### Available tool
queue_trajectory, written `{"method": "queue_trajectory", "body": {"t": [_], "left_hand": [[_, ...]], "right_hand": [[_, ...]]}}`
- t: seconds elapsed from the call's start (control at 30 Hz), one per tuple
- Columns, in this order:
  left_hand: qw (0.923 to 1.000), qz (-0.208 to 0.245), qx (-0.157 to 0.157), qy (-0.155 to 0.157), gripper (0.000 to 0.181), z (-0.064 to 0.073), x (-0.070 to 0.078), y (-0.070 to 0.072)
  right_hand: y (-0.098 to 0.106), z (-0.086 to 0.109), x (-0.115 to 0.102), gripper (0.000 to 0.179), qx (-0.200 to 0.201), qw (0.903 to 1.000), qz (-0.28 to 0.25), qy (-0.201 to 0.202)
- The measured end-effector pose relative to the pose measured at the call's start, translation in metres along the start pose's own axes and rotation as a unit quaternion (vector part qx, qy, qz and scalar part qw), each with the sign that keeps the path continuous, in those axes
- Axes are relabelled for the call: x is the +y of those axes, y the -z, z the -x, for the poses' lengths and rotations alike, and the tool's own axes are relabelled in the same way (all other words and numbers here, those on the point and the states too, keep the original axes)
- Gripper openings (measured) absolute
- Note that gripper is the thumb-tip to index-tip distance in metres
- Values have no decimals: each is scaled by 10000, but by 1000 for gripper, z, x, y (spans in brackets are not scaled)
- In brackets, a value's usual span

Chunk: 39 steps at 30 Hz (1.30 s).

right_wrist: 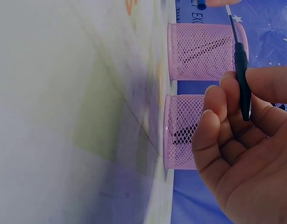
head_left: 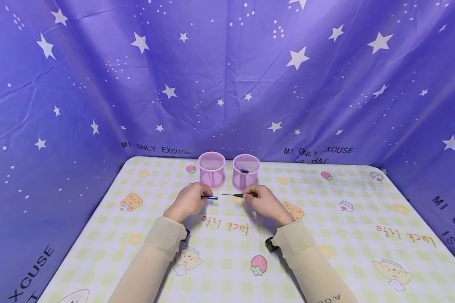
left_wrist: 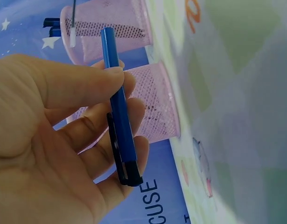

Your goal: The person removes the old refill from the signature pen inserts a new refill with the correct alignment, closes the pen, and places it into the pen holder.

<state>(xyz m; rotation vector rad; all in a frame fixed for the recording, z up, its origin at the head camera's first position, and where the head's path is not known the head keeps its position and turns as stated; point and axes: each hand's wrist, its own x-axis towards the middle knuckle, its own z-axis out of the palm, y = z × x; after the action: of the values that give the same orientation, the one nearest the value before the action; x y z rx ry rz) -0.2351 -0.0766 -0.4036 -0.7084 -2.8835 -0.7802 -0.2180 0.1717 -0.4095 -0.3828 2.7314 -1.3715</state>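
Note:
My left hand [head_left: 189, 200] pinches a blue pen barrel [left_wrist: 120, 107] between thumb and fingers. A black clip [left_wrist: 116, 149] runs along its side. In my right hand [head_left: 265, 201] is the black grip section [right_wrist: 243, 84] of a pen, held between thumb and fingertips. A thin refill [right_wrist: 233, 25] with a whitish end sticks out of it. This refill points at the barrel's end, and a small gap separates them in the head view. Both hands are above the table, just in front of two pink mesh pen cups.
The left cup [head_left: 211, 153] has something thin and dark inside. Pens [head_left: 244, 171] with dark blue tops stand in the right cup [head_left: 258, 168]. Both cups stand near the far edge of the checkered tablecloth [head_left: 227, 256]. A blue starry curtain [head_left: 227, 75] hangs behind and at both sides.

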Motion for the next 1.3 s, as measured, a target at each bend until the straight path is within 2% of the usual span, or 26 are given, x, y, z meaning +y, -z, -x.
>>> {"method": "queue_trajectory", "body": {"t": [0.47, 0.63, 0.9, 1.1, 1.3], "left_hand": [[9992, -218, -342, -20, 31, -8, 0, -5], [9985, -320, -431, 77, 32, -9, -2, -8], [9977, -273, -615, 97, 28, -12, -5, -10], [9971, -354, -674, 75, 28, -14, -7, -11], [9959, -408, -787, 178, 26, -17, -8, -11]], "right_hand": [[1, -1, -1, 14, -109, 9999, -93, 18], [0, -1, -2, 13, -123, 9999, -34, 64], [-1, -2, 4, 12, -91, 9998, 75, 139], [-2, -2, 5, 12, -174, 9998, -36, -2], [-2, -1, 6, 12, -94, 10000, 10, -25]]}}
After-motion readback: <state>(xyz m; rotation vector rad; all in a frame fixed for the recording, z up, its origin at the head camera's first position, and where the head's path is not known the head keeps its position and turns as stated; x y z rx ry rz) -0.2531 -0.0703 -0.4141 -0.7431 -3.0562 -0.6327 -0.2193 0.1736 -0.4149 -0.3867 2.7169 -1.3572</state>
